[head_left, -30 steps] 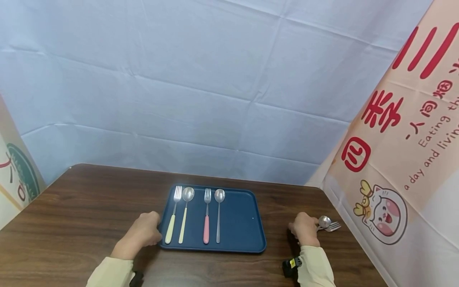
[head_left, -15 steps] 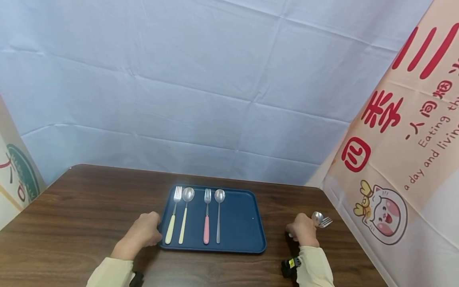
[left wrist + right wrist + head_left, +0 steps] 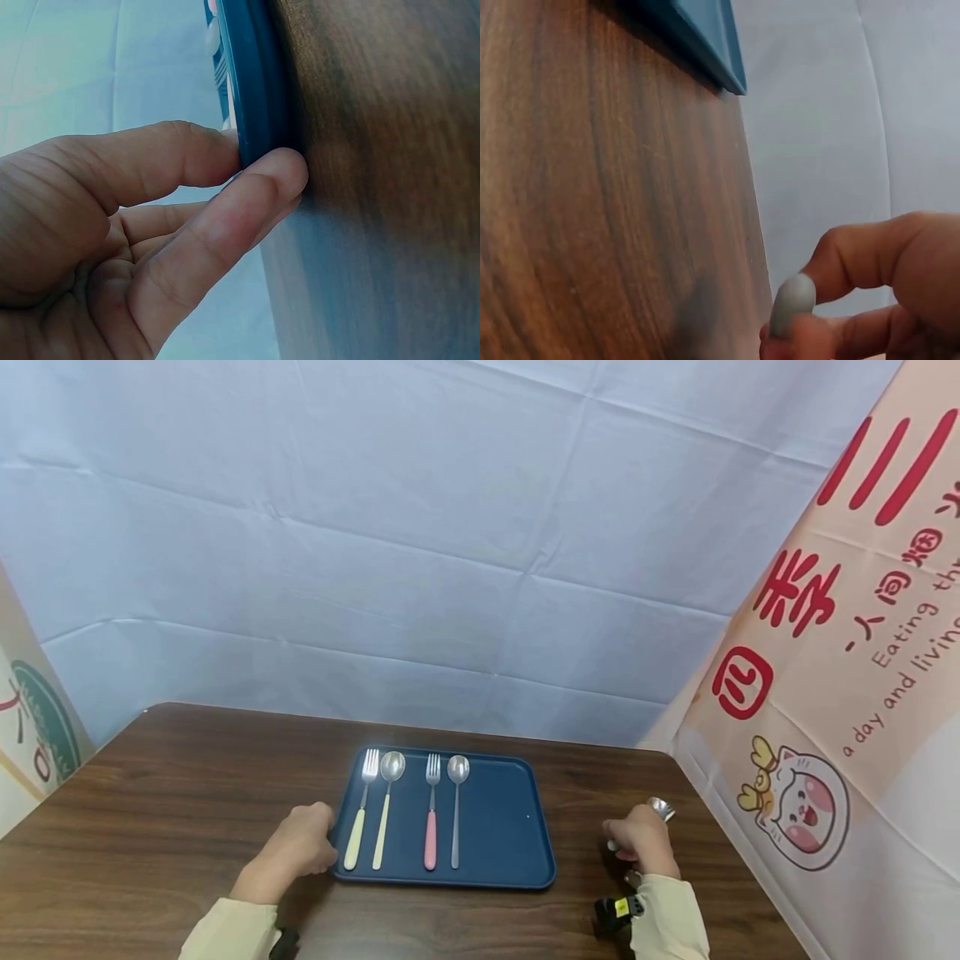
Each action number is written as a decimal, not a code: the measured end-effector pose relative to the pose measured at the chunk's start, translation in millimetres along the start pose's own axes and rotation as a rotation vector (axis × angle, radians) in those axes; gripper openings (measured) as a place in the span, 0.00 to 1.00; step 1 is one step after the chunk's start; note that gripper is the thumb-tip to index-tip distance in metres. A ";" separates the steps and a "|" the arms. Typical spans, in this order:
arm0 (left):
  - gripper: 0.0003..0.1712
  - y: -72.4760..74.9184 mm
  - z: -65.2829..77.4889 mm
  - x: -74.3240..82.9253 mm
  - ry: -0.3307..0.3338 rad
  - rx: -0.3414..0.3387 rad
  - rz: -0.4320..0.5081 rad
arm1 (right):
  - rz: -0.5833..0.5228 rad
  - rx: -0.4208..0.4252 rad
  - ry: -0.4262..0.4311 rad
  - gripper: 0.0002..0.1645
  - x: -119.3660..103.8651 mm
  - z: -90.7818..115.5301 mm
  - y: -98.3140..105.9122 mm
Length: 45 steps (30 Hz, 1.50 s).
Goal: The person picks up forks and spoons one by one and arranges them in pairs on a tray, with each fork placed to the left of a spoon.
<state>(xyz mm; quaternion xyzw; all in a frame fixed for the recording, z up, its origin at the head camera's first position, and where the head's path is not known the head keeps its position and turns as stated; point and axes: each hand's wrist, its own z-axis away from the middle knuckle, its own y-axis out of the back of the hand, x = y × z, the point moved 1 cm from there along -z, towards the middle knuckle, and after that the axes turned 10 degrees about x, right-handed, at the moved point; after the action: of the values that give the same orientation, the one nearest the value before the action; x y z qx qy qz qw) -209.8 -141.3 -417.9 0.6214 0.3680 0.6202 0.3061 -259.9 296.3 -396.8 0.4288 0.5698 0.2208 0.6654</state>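
My left hand [image 3: 298,842] pinches the left rim of the blue tray [image 3: 498,827]. In the left wrist view, thumb and fingers [image 3: 225,217] close on that rim from both faces. Right of the tray, my right hand [image 3: 643,839] grips a fork [image 3: 662,808]; its silver head pokes out past the hand, partly hidden. A pale grey handle end [image 3: 793,300] shows between thumb and fingers in the right wrist view. Below the hand, near the wrist, is a small shiny metal piece [image 3: 633,878], mostly covered; I cannot tell whether it is the spoon.
On the tray lie a yellow-handled fork [image 3: 355,839], a yellow-handled spoon [image 3: 382,831], a pink-handled fork [image 3: 431,839] and a silver spoon [image 3: 456,818], roughly parallel. The brown wooden table [image 3: 202,793] meets a pale cloth backdrop [image 3: 390,568] and a printed banner [image 3: 825,693].
The right hand has drawn the spoon and fork leftward, then turned; the spoon bowl no longer shows beside the fork head. The left hand and tray stay put.
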 end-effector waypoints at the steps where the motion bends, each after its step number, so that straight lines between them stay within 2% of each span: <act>1: 0.08 0.0 0.0 -0.4 0.000 -0.001 -0.001 | -0.021 0.001 -0.015 0.14 0.6 -0.5 -0.6; 5: 0.08 -0.1 0.2 -1.4 0.003 -0.003 -0.004 | -0.089 -0.004 -0.052 0.15 1.5 -1.9 -2.3; 13: 0.08 0.6 0.2 -1.4 -0.006 0.006 0.002 | -0.179 -0.003 -0.040 0.17 0.1 -3.3 -7.9; 17: 0.08 1.2 0.5 -0.2 -0.005 0.001 -0.003 | -0.210 -0.026 -0.011 0.08 -0.1 -4.3 -10.5; 19: 0.08 1.4 0.6 0.2 -0.002 -0.001 -0.008 | -0.221 -0.034 0.000 0.14 -0.6 -4.7 -10.9; 21: 0.08 1.2 0.8 0.7 -0.001 0.000 -0.009 | -0.225 -0.035 0.006 0.19 -1.6 -5.1 -11.4; 24: 0.08 0.9 1.0 1.1 -0.003 0.005 -0.004 | -0.228 -0.027 0.011 0.20 -3.4 -5.3 -11.9; 39: 0.08 0.8 1.4 1.6 -0.002 0.005 0.005 | -0.200 -0.051 0.042 0.19 -12.2 -1.7 -20.7; 45: 0.08 0.9 0.9 2.8 0.013 0.000 0.005 | -0.170 -0.070 0.101 0.18 -20.1 2.3 -26.3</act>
<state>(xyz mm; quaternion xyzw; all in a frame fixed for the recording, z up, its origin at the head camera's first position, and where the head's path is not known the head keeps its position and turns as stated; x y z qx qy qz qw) -208.9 -139.5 -415.7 0.6183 0.3686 0.6249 0.3023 -267.9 265.8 -407.1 0.3439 0.6288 0.2046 0.6667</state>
